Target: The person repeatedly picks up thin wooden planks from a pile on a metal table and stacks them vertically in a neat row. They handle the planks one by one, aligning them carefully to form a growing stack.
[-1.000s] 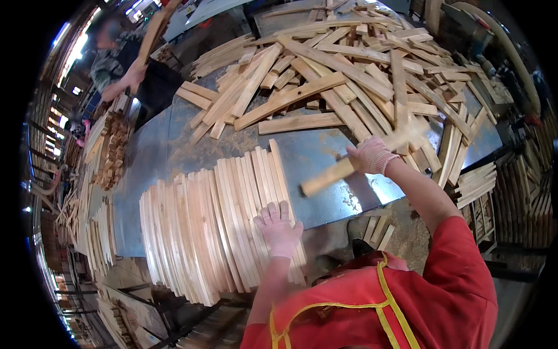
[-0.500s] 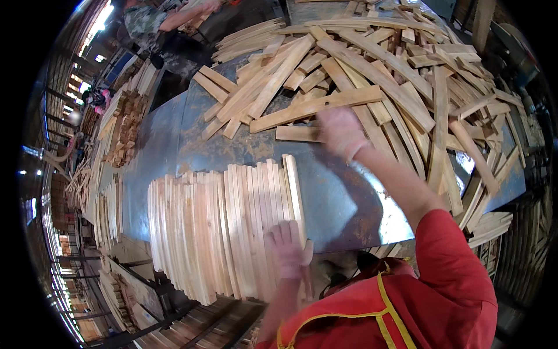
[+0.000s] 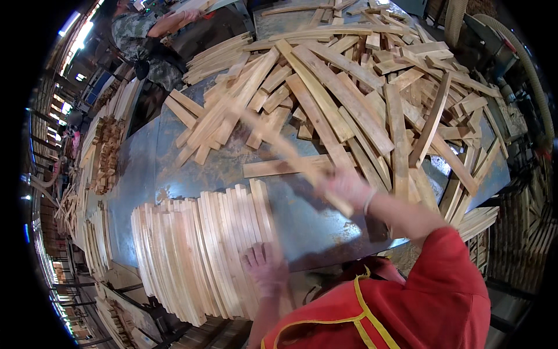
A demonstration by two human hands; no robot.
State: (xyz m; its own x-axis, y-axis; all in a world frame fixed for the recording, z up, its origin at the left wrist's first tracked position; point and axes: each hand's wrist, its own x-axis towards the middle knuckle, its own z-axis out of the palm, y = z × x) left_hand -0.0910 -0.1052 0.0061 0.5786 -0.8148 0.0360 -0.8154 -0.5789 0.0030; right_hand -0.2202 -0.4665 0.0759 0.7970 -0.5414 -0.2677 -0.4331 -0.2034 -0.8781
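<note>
A wooden slat (image 3: pixel 285 152), blurred, slants above the metal table (image 3: pixel 145 168), its far end pointing up and left toward the heap of loose slats (image 3: pixel 363 125). The right hand (image 3: pixel 347 187) is closed round it close to its near end. The slat lies crosswise to the neat row of slats (image 3: pixel 195 250), whose lengths run away from the person. Nearer that row is the left hand (image 3: pixel 265 264), unclenched, fingers slightly bent, resting at its right side. Beyond, a co-worker (image 3: pixel 136 35) stands upper left.

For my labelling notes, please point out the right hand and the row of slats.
Right hand (image 3: pixel 347 188): head view, middle of the blurred hand.
Row of slats (image 3: pixel 199 256): head view, the row's visible middle.
</note>
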